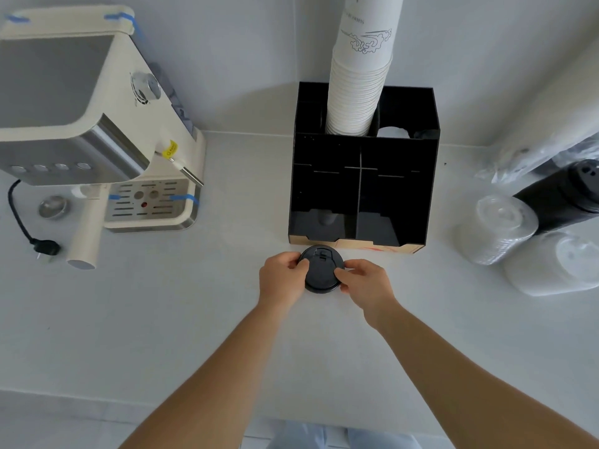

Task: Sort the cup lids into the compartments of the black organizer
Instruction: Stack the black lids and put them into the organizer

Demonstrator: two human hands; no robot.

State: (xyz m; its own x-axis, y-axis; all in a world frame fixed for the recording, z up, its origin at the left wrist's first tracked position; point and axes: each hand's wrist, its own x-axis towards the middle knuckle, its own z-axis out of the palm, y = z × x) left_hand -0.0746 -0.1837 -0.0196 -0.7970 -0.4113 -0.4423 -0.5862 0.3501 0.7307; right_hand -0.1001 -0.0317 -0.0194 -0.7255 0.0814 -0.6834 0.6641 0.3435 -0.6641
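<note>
Nearest the viewer, both forearms reach to twelve o'clock and meet at a stack of black lids (321,270) held just above the white counter (194,319). The left hand (282,280) pinches its nine o'clock rim with thumb and curled fingers; the right hand (366,285) pinches the three o'clock rim the same way (how many lids are in the stack I cannot tell).

Just beyond, at twelve o'clock, stands the black organizer (363,189), its two front compartments apparently open towards the hands, split by a central divider. A slip seems the likeliest fault: two light rim grips could let lower lids drop or fan out, or the stack could catch the organizer's low front lip or divider on the way in.

Room is open at six and nine o'clock. The coffee machine (97,124) sits well off at ten, bagged clear lids (499,228) at two. A tall stack of paper cups (359,76) rises from a rear compartment.
</note>
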